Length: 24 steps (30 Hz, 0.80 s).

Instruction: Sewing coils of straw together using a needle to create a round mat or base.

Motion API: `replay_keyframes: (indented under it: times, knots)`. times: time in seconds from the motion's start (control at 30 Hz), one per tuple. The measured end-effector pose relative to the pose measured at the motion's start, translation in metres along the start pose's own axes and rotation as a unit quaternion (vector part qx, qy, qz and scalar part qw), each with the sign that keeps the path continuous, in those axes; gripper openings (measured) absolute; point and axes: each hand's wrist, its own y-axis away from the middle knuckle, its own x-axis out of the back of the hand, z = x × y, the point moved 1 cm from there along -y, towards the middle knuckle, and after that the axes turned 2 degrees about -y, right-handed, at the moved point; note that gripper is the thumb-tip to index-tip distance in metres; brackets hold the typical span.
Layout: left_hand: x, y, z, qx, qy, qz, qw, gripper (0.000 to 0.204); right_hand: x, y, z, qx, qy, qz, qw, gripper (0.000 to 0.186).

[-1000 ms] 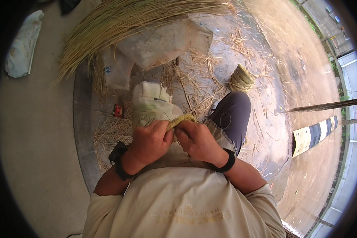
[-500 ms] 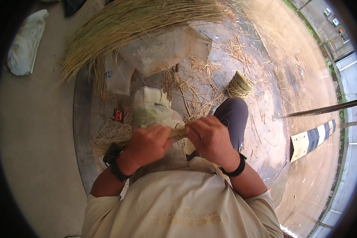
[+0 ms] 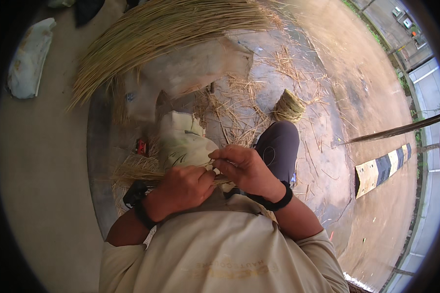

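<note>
A: Where are your hands?

B: Low in the middle of the frame. My left hand has its fingers curled tight around a thin bundle of straw-coloured dry stalks, which runs out toward the left of the frame. My right hand is just beside it, thumb and forefinger brought close together; whether they pinch a strand, I can't tell.

A: Which step is that?

B: I'd judge it fine finger work at the bundle's end. The next move calls for a firm left grip and a careful right fingertip, since thin stalks would slip or split easily.

A: And beyond your hands?

B: First a pale cream cloth covering over one leg, and my dark grey trousered knee right of centre. Further up, right of centre, a round pale-yellow coil of plaited straw. Above the middle lies a crumpled translucent plastic sheet, and across the top a large sheaf of long greenish-gold stalks.
</note>
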Motion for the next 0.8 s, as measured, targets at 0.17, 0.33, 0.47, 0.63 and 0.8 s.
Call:
replay_keyframes:
  times: [0.17, 0.33, 0.47, 0.63, 0.8]
  knots:
    - [0.019, 0.017, -0.034, 0.035, -0.041, -0.029, 0.998, 0.017, 0.061, 0.016, -0.035, -0.123, -0.589, 0.163, 0.782, 0.029]
    - [0.073, 0.08, -0.114, 0.279, -0.134, -0.041, 0.95, 0.013, 0.201, 0.096, -0.012, -0.065, -0.423, 0.347, 0.834, 0.033]
    - [0.111, 0.152, -0.18, 0.339, -0.235, -0.04, 0.91, 0.014, 0.314, 0.199, 0.007, -0.115, -0.249, 0.581, 0.767, 0.038]
    - [0.115, 0.209, -0.212, 0.413, -0.258, -0.086, 0.869, 0.016, 0.396, 0.308, 0.019, -0.126, -0.17, 0.717, 0.665, 0.033]
    - [0.088, 0.115, -0.142, 0.341, -0.087, -0.079, 0.933, 0.015, 0.298, 0.204, -0.001, -0.144, 0.379, 0.398, 0.823, 0.031]
